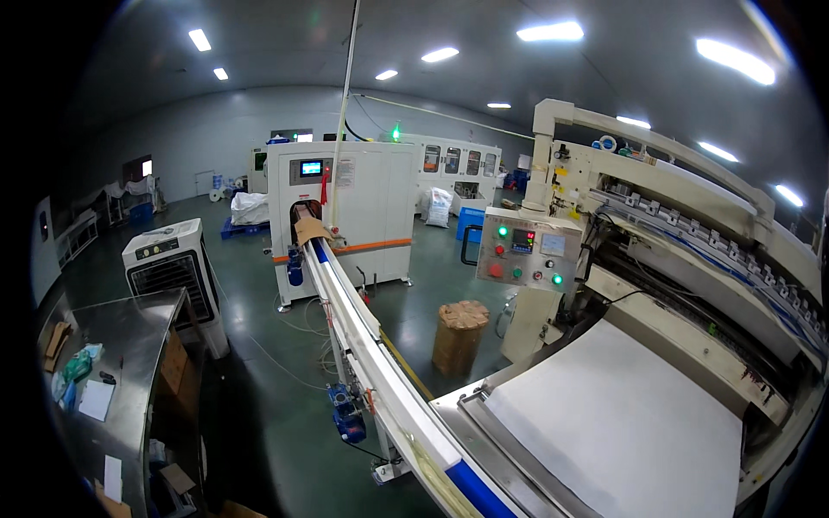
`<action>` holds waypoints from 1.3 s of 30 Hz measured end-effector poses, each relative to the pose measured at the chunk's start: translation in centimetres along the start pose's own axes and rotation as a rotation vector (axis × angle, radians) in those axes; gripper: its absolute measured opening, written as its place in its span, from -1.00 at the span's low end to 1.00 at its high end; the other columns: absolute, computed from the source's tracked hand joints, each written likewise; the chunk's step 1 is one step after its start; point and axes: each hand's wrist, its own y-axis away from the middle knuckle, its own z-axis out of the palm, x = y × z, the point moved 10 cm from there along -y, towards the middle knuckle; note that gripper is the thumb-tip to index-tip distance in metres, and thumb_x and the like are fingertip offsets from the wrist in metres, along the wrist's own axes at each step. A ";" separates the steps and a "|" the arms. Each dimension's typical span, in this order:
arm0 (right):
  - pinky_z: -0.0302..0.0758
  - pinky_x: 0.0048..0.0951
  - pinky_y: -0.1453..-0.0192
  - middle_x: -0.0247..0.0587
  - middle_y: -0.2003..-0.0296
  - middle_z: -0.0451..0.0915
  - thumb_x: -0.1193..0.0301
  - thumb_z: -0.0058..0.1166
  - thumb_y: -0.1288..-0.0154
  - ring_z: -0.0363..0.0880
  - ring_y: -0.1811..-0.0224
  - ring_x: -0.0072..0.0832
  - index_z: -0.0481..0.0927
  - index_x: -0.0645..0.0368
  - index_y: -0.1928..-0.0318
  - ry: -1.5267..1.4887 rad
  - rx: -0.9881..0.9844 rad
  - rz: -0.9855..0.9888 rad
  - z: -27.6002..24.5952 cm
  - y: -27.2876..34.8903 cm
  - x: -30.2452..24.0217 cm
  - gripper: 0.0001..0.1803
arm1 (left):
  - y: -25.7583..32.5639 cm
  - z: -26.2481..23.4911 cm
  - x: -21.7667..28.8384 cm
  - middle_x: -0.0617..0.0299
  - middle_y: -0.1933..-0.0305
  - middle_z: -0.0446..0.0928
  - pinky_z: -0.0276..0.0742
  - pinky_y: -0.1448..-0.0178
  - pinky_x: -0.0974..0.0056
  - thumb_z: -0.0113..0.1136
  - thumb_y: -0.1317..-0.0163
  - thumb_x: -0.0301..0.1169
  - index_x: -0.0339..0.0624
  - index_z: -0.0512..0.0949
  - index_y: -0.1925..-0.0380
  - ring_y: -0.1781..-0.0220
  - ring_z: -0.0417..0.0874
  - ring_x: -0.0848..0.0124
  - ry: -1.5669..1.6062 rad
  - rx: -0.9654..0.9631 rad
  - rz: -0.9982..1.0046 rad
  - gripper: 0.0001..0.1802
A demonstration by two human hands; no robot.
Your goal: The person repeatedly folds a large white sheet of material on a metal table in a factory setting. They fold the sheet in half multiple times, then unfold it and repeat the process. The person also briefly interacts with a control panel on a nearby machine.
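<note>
Neither my left hand nor my right hand is in view. A narrow conveyor (473, 489) with a blue belt runs from the lower edge toward a white boxy machine (380, 203). Long white material (406, 419) lies along the belt. At the right, a wide white sheet (622, 423) lies flat on the bed of a large cream-coloured machine (682, 332). A steel control panel (528, 250) with lit buttons stands at that machine's left end. Brown paper or card (309, 229) covers the conveyor's far end at the white machine's opening.
A brown wrapped cylinder (461, 337) stands on the green floor between conveyor and machine. At left are a steel table (129, 345) with papers and bags, and a white air cooler (173, 268). Blue motors (347, 414) jut from the conveyor's side; thin cables cross the floor.
</note>
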 end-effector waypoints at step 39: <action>0.33 -0.14 0.46 0.05 0.61 0.48 0.30 0.05 -0.14 0.44 0.53 -0.02 0.49 0.19 0.65 -0.495 0.245 0.010 11.8 20.7 24.3 -0.70 | -5.9 4.8 6.5 -0.07 -0.10 0.46 0.39 -0.14 0.05 -0.13 -0.33 0.00 -0.15 0.37 -0.15 -0.10 0.48 0.06 0.376 -0.357 0.275 -0.45</action>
